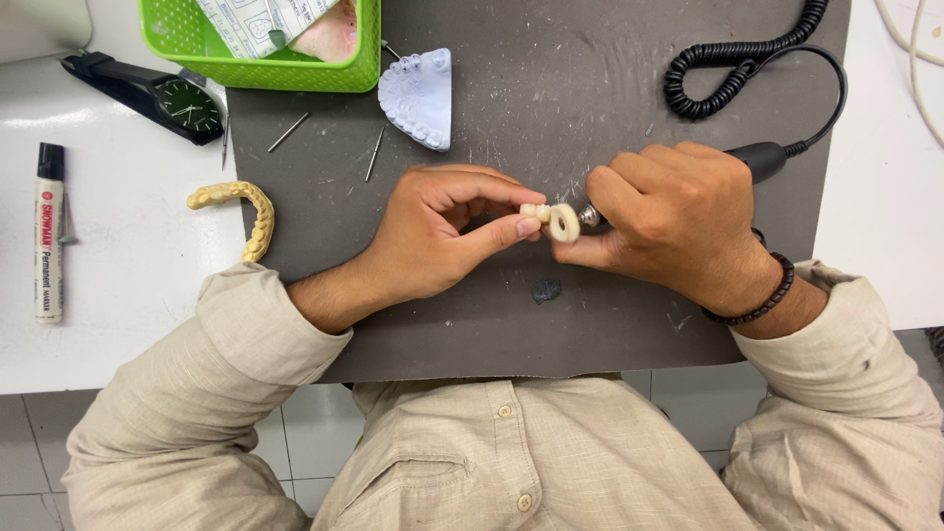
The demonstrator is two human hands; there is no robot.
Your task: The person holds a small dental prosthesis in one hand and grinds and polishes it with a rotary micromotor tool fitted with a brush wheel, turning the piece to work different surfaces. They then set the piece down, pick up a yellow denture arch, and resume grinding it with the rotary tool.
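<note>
Left hand [433,236]: thumb and forefinger pinch a small cream tooth piece [536,211] over the middle of the dark mat [551,98]. Right hand [674,221]: closed around a black rotary tool [762,159], its white wheel [564,223] touching the piece. Far: pale blue dental cast [421,96], green basket [265,69], coiled cord [733,74]. Left: yellow tooth arch [246,211], wristwatch [187,103], marker [47,231].

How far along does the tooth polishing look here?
Looks done: a full cream tooth arch lies set aside at the mat's edge. In hand: the left hand pinches a small tooth piece against the polishing wheel of the handpiece gripped by the right hand. Left: its finish cannot be judged; spare burs lie unused.
</note>
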